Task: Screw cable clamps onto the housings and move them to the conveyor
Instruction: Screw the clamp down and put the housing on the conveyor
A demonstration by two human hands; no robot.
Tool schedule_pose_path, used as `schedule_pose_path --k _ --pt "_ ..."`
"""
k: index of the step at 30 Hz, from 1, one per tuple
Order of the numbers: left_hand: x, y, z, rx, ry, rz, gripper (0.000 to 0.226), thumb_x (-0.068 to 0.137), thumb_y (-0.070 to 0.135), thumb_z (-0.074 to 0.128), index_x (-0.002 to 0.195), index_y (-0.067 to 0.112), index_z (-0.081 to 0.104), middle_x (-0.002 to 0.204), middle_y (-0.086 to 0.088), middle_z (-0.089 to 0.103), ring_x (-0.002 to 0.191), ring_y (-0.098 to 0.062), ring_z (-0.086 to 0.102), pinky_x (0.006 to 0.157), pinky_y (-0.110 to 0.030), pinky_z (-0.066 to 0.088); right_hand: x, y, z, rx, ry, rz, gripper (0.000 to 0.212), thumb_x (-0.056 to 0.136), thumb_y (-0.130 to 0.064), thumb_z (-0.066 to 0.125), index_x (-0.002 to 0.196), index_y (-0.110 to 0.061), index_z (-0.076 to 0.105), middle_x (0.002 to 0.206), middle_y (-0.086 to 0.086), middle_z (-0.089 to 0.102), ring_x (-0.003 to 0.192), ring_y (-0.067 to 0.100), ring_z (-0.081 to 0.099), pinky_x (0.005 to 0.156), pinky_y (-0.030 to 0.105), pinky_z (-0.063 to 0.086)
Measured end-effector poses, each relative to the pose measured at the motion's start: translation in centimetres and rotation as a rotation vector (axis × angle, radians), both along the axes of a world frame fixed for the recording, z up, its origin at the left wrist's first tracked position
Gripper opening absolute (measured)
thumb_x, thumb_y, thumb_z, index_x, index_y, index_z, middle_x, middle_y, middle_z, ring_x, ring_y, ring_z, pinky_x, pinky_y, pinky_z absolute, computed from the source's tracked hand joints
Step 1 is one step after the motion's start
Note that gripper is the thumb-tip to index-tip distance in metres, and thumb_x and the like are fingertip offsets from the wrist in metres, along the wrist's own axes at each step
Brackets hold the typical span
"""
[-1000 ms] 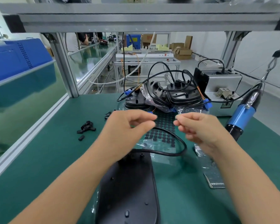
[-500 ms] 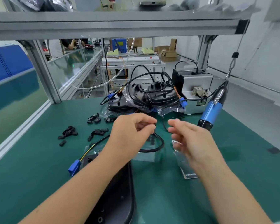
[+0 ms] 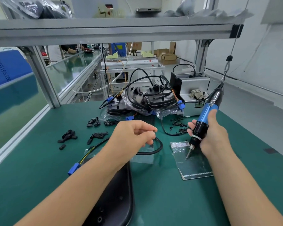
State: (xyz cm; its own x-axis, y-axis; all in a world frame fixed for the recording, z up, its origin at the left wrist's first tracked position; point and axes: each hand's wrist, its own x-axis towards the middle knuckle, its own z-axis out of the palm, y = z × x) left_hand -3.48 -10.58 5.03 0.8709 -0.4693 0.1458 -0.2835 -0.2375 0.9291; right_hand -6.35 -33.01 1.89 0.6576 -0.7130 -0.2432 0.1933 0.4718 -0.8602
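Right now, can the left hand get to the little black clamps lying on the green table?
Probably, but not straight away: the left hand already pinches the black cable. The clamps lie just beside it on the table, nothing between.

- Housing [image 3: 114,193] at 6 o'clock on table [image 3: 31,176], between both forearms.
- Cable loop [image 3: 157,148] just beyond housing, toward 12; left hand [image 3: 131,136] on it.
- Connector [image 3: 73,168] at 9 o'clock of housing, on table.
- Loose clamps [image 3: 82,132] at 10–11 o'clock, well apart from housing.
- Housing stack [image 3: 145,100] at 12, far edge; feeder box [image 3: 193,90] beside it at 1 o'clock.
- Screws [image 3: 178,124] betw. stack and right hand [image 3: 211,137].
- Screwdriver [image 3: 203,123] in right hand at 2 o'clock, tip over sheet [image 3: 193,162].
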Motion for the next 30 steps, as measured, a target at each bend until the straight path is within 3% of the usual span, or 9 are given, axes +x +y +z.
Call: schedule_pose_path --k 3,8,13,18,24,30 --pt "-0.3 0.2 0.1 -0.039 0.053 -0.032 0.016 0.085 0.007 0.067 0.084 0.022 0.073 0.077 -0.001 0.075 0.072 -0.011 0.071 0.060 -0.012 0.049 0.7 0.2 0.2 0.106 -0.104 0.052 0.043 0.094 -0.044 0.053 0.099 -0.002 0.055 0.085 0.012 0.063 0.067 0.017 0.066 0.068 0.037 0.059" --pt "-0.7 0.8 -0.5 -0.070 0.131 -0.031 0.014 0.087 0.000 0.063 0.085 0.012 0.069 0.077 -0.006 0.075 0.082 -0.034 0.070 0.062 -0.021 0.053 1.5 2.9 2.0 0.362 -0.417 0.162 0.037 0.096 -0.047 0.048 0.105 -0.011 0.051 0.084 0.008 0.059 0.065 0.014 0.061 0.071 0.034 0.053" --pt "-0.9 2.1 -0.6 -0.127 0.119 0.013 0.017 0.087 -0.006 0.061 0.085 0.009 0.067 0.077 -0.006 0.075 0.072 -0.022 0.073 0.058 -0.016 0.052 1.7 6.5 4.6 0.526 -0.652 0.247 0.043 0.094 -0.048 0.051 0.111 -0.008 0.050 0.088 0.011 0.060 0.066 0.016 0.061 0.069 0.032 0.052" --pt "-1.1 3.6 -0.4 -0.215 0.113 0.045 0.018 0.087 -0.007 0.061 0.085 0.010 0.069 0.079 -0.005 0.076 0.071 -0.016 0.073 0.056 -0.014 0.050 1.4 9.1 5.6 0.424 -0.654 0.270 0.041 0.094 -0.048 0.048 0.102 -0.008 0.051 0.083 0.008 0.061 0.066 0.015 0.060 0.067 0.032 0.050" --pt "-1.5 4.7 -0.7 -0.242 0.113 0.095 0.016 0.086 -0.006 0.063 0.084 0.009 0.069 0.076 -0.006 0.075 0.066 -0.016 0.072 0.053 -0.014 0.048 1.1 10.8 5.8 0.291 -0.660 0.263 0.040 0.094 -0.047 0.049 0.115 -0.012 0.049 0.087 0.007 0.063 0.069 0.016 0.062 0.065 0.034 0.053" --pt "-2.6 5.6 -0.9 -0.149 -0.168 0.213 0.017 0.082 -0.002 0.069 0.084 0.015 0.072 0.070 0.002 0.074 0.060 -0.009 0.070 0.055 -0.014 0.052 1.2 12.1 5.4 0.131 -0.656 0.241 0.046 0.090 -0.045 0.055 0.119 -0.009 0.051 0.078 0.004 0.064 0.070 0.017 0.067 0.069 0.038 0.057"
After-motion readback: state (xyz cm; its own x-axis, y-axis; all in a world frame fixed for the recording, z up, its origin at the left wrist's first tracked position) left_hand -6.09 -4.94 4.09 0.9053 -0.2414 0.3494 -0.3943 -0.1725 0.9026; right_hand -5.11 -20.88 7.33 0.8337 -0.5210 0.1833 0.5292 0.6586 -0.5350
